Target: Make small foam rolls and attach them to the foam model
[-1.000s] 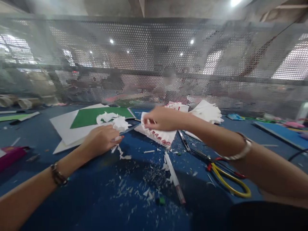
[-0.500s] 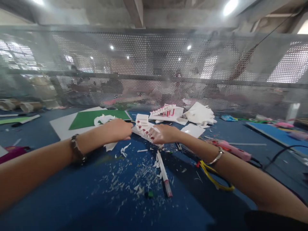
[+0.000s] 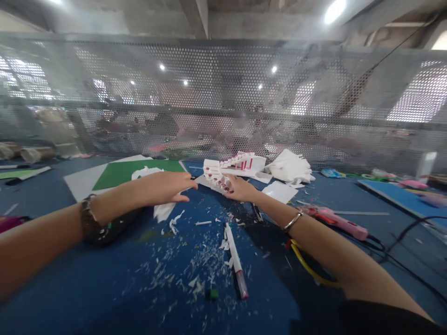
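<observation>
Two bare hands at work on a blue table (image 3: 104, 288), listed left to right.

1. White board (image 3: 78, 184) with a green sheet (image 3: 136, 171) lying on it, far left of centre.
2. Left hand (image 3: 167, 186), dark bracelet (image 3: 89, 223) at the wrist: fingers stretched out flat and released, pointing right, lying over a torn white paper scrap (image 3: 163, 211). Fingertips stop just short of item 3.
3. White paper model (image 3: 213, 173) with a row of red marks, resting on the table between the two hands.
4. Right hand (image 3: 240, 188), silver bangle (image 3: 292, 221) at the wrist: fingers bent onto the near right edge of the model, touching it. Whether they pinch it cannot be told.
5. Second paper model (image 3: 244, 163) with red uprights, just behind item 3.
6. Marker pen (image 3: 235, 258) among white paper shavings, below the hands; small green cap (image 3: 213, 293) beside its near end.
7. White card (image 3: 279, 190) and a pile of cut paper (image 3: 289, 167), right of the models.
8. Yellow-handled scissors (image 3: 310, 272), partly under the right forearm.
9. Pink glue gun (image 3: 335, 221), with cable, further right.
10. Perforated metal screen (image 3: 223, 93) along the table's far edge.
</observation>
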Demonstrator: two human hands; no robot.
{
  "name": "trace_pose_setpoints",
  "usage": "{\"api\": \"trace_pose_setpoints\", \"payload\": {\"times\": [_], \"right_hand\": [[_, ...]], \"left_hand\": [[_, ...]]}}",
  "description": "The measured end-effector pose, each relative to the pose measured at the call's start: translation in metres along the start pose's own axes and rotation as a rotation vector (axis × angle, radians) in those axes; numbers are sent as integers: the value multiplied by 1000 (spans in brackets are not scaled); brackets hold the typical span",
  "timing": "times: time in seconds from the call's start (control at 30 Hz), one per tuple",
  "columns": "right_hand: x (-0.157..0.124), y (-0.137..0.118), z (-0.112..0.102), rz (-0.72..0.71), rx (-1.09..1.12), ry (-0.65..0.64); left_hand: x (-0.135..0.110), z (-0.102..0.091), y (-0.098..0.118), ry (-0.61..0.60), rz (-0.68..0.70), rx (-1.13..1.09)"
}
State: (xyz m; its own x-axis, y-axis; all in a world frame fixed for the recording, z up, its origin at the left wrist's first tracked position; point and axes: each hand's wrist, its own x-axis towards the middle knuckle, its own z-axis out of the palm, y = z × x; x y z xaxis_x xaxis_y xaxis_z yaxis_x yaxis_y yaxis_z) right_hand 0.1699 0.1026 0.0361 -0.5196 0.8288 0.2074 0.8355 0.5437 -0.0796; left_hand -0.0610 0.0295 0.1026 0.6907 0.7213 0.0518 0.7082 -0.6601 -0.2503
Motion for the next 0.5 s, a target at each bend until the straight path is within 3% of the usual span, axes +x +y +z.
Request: {"api": "trace_pose_setpoints", "payload": {"times": [0.13, 0.27, 0.33, 0.43, 0.5], "right_hand": [[10, 2, -3, -17, 16, 29], [0, -9, -31, -91, 33, 34], [-21, -21, -47, -185, 56, -52], [-65, -41, -57, -381, 98, -287], [-92, -53, -53, -563, -76, -381]], "left_hand": [[7, -13, 7, 114, 15, -135], [13, -21, 15, 176, 24, -129], [13, -21, 17, 192, 7, -26], [9, -17, 17, 225, -44, 124], [6, -15, 17, 240, -66, 137]]}}
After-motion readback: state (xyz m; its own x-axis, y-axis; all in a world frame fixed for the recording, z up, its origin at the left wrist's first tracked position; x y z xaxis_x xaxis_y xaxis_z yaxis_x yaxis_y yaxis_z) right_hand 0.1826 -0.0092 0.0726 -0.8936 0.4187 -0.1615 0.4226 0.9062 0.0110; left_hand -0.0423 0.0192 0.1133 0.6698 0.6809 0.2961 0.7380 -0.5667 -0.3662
